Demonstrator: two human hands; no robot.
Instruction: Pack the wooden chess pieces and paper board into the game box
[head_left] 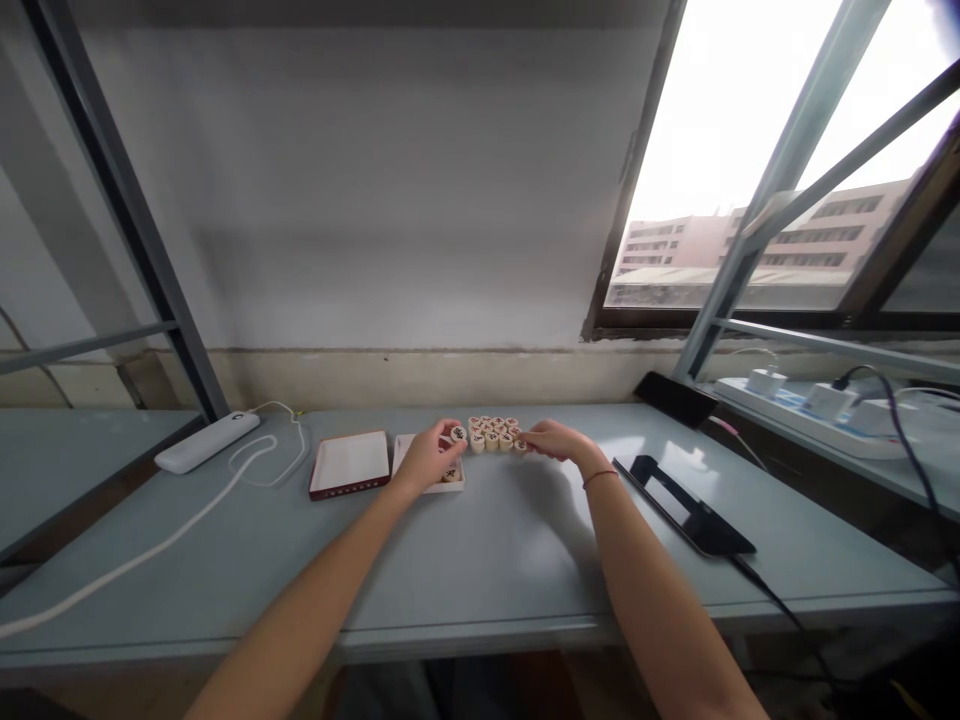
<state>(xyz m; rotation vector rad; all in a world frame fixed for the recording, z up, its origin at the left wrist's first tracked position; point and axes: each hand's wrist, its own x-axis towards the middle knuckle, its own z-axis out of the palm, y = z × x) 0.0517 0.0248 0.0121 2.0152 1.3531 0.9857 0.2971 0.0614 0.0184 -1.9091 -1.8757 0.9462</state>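
Round cream Chinese chess pieces [491, 438] stand in close rows on the desk, red-marked ones at the back and dark-marked ones in front. My left hand [427, 458] pinches a dark-marked Chinese chess piece [458, 433] just left of the rows. Under that hand is an open white box [454, 487] with several pieces in it, partly hidden. On the other side, the fingers of my right hand [555, 440] are closed on the front right piece [520, 446] of the rows.
A dark red box lid [349, 465] lies upturned on the left. Farther left are a white power strip [206, 443] and its cable. A black tablet [682, 505] with a cord lies on the right. Behind it are a dark flat object [675, 400] and another power strip [810, 415].
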